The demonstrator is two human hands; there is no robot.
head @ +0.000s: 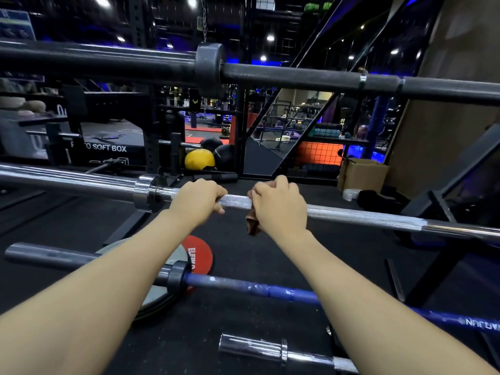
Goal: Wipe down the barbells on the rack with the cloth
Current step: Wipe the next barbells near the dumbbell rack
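Observation:
A chrome barbell [365, 215] runs across the middle of the view on the rack. My left hand [198, 198] grips its knurled shaft just right of the collar. My right hand [278, 204] is wrapped around the same shaft a little further right, pressing a brown cloth [253, 226] against it; part of the cloth hangs below my palm. A black barbell [297, 75] lies higher up, and a blue barbell [243, 288] lower down. A fourth chrome bar end [259, 347] shows at the bottom.
Weight plates, one red [201, 253], lie on the black rubber floor under the blue bar. The black rack frame [438, 207] stands at the right. Medicine balls [200, 159], a plyo soft box [108, 147] and a cardboard box [362, 174] sit beyond.

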